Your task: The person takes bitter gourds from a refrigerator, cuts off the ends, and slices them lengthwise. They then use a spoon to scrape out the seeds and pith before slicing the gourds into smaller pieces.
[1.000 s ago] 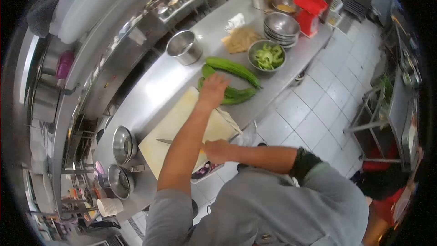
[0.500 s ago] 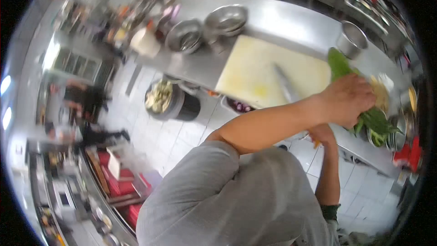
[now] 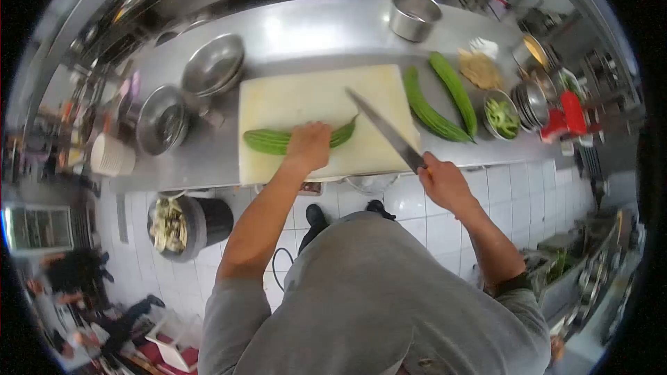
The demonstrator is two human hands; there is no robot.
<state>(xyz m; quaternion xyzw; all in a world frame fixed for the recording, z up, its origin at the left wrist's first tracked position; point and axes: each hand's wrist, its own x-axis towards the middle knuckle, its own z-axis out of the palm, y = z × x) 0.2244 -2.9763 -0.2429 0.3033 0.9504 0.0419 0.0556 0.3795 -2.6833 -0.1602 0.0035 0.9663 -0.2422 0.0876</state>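
Three long green gourds are before me, their skins ridged lengthwise. One of them, the gourd on the board, lies crosswise near the close edge, thick at its left end and tapering to a thin, upturned tip on the right. My left grip is clasped over its middle, palm down. The other two rest on the table to the right of the board, both curved, their near ends close together; whether those ends touch I cannot tell.

One knife is in my right grip, fingers closed round the handle. Its long, pointed metal blade slants over the right part of the single cutting board, a flat pale slab with faint yellow stains; I cannot tell if it touches.

One straight-sided metal pot stands toward the back of the smooth, shiny metal table. Right of the two gourds sits one round metal bowl of curved green slices, just beside a bowl stack. One tan, crumpled piece lies behind it.
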